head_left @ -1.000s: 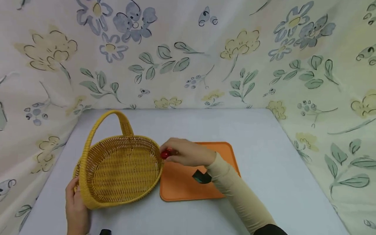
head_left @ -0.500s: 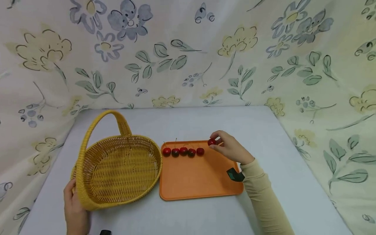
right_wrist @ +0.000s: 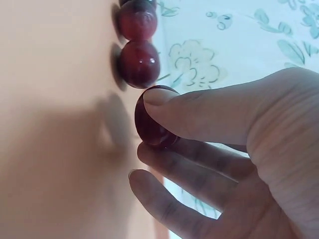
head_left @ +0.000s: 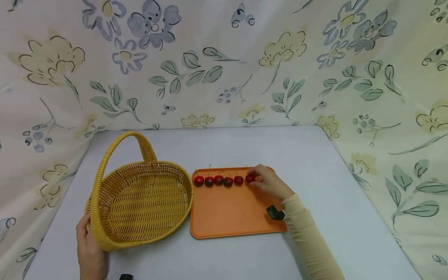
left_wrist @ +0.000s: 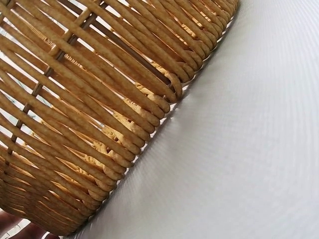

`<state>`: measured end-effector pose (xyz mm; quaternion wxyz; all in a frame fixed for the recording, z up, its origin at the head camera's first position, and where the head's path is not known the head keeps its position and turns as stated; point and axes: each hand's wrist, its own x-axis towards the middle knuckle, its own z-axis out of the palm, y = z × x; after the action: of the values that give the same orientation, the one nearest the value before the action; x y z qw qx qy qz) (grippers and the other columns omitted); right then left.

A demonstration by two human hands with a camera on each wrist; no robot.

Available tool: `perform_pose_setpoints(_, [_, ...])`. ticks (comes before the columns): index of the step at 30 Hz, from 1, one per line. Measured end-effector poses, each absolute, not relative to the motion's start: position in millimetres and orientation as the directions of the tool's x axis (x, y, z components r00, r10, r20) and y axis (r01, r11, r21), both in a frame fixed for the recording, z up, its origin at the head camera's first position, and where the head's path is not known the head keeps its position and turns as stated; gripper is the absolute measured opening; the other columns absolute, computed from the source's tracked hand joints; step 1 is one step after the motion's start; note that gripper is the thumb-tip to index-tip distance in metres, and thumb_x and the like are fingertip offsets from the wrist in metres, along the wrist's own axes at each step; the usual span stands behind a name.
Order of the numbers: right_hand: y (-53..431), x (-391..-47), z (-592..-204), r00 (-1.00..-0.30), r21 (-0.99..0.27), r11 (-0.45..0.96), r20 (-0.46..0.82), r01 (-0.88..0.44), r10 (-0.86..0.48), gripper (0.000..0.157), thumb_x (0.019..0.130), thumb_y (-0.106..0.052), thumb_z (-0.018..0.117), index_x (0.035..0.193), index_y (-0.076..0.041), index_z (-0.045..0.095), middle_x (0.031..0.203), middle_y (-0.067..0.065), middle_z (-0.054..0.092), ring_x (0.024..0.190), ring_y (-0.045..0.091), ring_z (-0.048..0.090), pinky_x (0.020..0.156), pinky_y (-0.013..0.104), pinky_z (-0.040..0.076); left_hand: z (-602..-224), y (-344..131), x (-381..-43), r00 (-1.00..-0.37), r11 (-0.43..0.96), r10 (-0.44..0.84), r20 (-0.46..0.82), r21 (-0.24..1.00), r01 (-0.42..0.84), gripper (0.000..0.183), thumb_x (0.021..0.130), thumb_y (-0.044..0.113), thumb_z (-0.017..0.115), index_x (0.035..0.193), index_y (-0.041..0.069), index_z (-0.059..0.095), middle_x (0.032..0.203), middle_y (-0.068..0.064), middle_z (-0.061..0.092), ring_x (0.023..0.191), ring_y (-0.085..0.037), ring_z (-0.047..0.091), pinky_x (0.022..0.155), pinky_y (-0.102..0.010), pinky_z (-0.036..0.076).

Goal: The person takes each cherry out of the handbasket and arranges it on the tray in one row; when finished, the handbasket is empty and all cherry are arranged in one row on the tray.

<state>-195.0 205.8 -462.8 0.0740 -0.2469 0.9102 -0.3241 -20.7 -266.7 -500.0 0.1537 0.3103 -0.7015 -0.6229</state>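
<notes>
Between thumb and fingers, my right hand (head_left: 269, 182) pinches a dark red cherry (right_wrist: 149, 119) at the right end of a row of cherries (head_left: 218, 180). The row runs along the far side of an orange tray (head_left: 234, 214), some stems pointing away from me. In the right wrist view the pinched cherry is close beside its neighbour (right_wrist: 140, 63). At the left, my left hand (head_left: 90, 249) grips the side of a yellow wicker basket (head_left: 145, 206) with a tall handle. The left wrist view shows mostly the basket's woven wall (left_wrist: 89, 109); only fingertips show at its lower left corner.
The basket's right rim meets the left edge of the tray. Both stand on a white-covered table (head_left: 224, 147). Behind and at the sides hangs a floral cloth (head_left: 217, 77).
My right hand went from beside the basket rim to the tray's far right with a cherry, then lowered it to the row's end. My left hand stays on the basket.
</notes>
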Motion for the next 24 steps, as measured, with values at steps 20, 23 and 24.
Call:
perform_pose_setpoints(20, [203, -198, -476, -0.878, -0.578, 0.711, 0.017, -0.400, -0.479, 0.034, 0.087, -0.014, 0.071, 0.119, -0.007, 0.060, 0.112, 0.004, 0.059, 0.105, 0.021, 0.058, 0.090, 0.040, 0.049, -497, -266, -22, -0.746, -0.019, -0.632, -0.210, 0.967, -0.256, 0.034, 0.104, 0.032, 0.032, 0.138, 0.032, 0.038, 0.133, 0.012, 0.040, 0.112, -0.001, 0.041, 0.074, -0.010, 0.035])
perform_pose_setpoints(23, [204, -197, -477, -0.878, -0.582, 0.707, 0.024, -0.402, -0.479, 0.035, 0.087, -0.015, 0.071, 0.120, -0.008, 0.059, 0.112, 0.003, 0.059, 0.105, 0.020, 0.058, 0.090, 0.040, 0.049, -496, -266, -23, -0.749, -0.014, -0.628, -0.210, 0.966, -0.259, 0.034, 0.104, 0.033, 0.031, 0.138, 0.032, 0.038, 0.135, 0.012, 0.039, 0.115, -0.002, 0.039, 0.075, -0.010, 0.034])
perform_pose_setpoints(24, [204, -198, -477, -0.878, -0.581, 0.707, 0.027, -0.403, -0.478, 0.036, 0.087, -0.015, 0.071, 0.120, -0.008, 0.059, 0.113, 0.002, 0.059, 0.105, 0.020, 0.058, 0.090, 0.040, 0.049, -496, -266, -23, -0.752, -0.012, -0.625, -0.209, 0.966, -0.258, 0.034, 0.105, 0.033, 0.031, 0.138, 0.032, 0.037, 0.135, 0.012, 0.038, 0.117, -0.002, 0.038, 0.076, -0.010, 0.034])
